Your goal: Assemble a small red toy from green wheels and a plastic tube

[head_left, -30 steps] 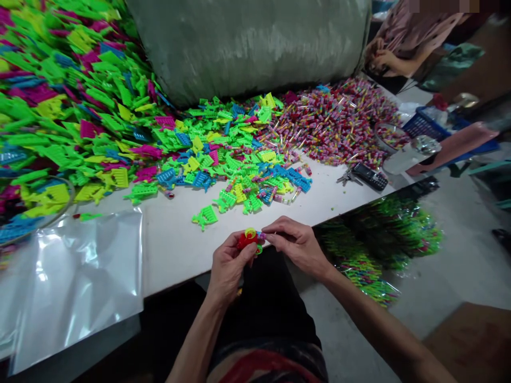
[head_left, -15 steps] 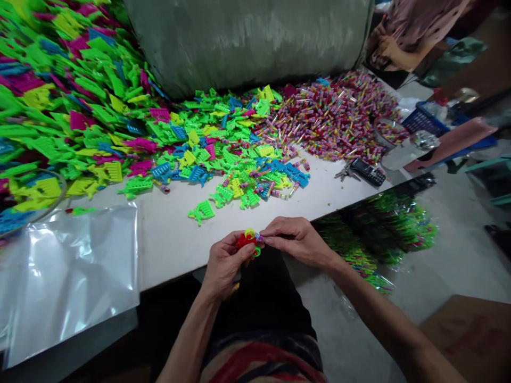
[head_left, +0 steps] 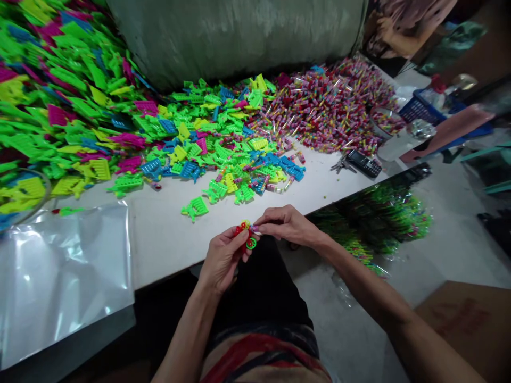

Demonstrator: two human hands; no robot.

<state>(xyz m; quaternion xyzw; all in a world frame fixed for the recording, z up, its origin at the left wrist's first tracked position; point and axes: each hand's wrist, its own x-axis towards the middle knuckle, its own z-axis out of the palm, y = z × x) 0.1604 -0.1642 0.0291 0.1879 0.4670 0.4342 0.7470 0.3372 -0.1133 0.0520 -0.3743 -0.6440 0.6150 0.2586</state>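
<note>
My left hand (head_left: 223, 256) is closed around a small red plastic toy (head_left: 241, 231) with green and yellow wheels, held over my lap just off the table's front edge. My right hand (head_left: 289, 225) pinches a small candy-filled tube (head_left: 254, 228) whose end meets the red toy; whether it is seated in the toy I cannot tell. Beyond my hands, one green plastic toy piece (head_left: 195, 208) lies on the white table (head_left: 163, 239). Behind it spreads a loose group of green, yellow and blue pieces (head_left: 235, 181) with several tubes among them.
A large heap of bright plastic pieces (head_left: 72, 106) fills the left. Tubes are piled (head_left: 327, 106) at the back right, beside a phone (head_left: 363, 163) and keys (head_left: 340, 166). Clear plastic bags (head_left: 72, 276) lie front left. A cardboard box (head_left: 471, 324) stands right; another person's arm (head_left: 403, 42) shows behind.
The view has shifted slightly, and the table's contents sit a little higher and further left. My left hand has turned the red toy a little; both hands keep their holds.
</note>
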